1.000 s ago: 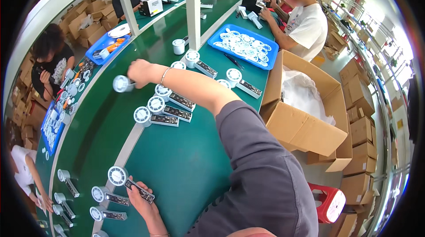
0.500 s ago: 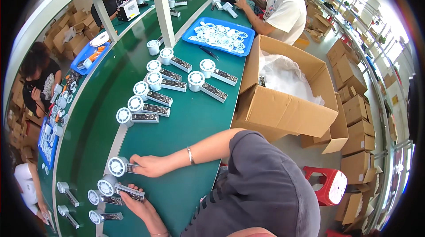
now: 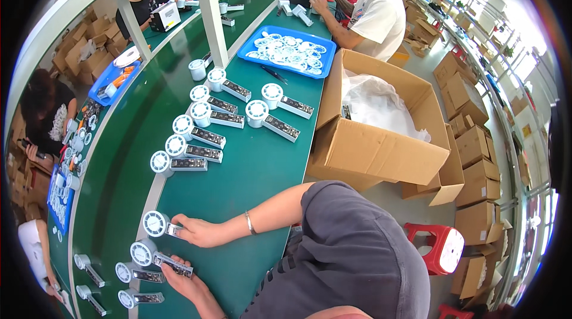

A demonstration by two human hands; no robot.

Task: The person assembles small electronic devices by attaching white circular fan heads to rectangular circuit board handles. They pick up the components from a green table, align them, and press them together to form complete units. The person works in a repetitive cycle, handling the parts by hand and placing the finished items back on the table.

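Note:
My right hand [image 3: 199,231], with a bracelet on its wrist, grips the handle of a white handheld fan [image 3: 155,223]. Just below it, my left hand [image 3: 183,281] is closed round the handle of another handheld fan [image 3: 142,253], its round head pointing left. Two more fans with dark circuit boards showing in their handles, an upper one [image 3: 124,272] and a lower one [image 3: 127,299], lie left of my left hand. Farther up the bench, a row of similar fans [image 3: 161,163] lies beside the belt, with two others [image 3: 257,113] to their right.
A blue tray [image 3: 241,56] of white rings stands beyond the fans, with black tweezers [image 3: 273,74] close by. An open cardboard box [image 3: 381,153] holding white plastic sits at the right, above a red stool [image 3: 420,250]. Co-workers sit along the green belt [image 3: 119,170].
The whole view has shifted slightly. Both hands keep hold of their fans; the handle in my left hand has turned a little. At the far left, a co-worker's hand has moved.

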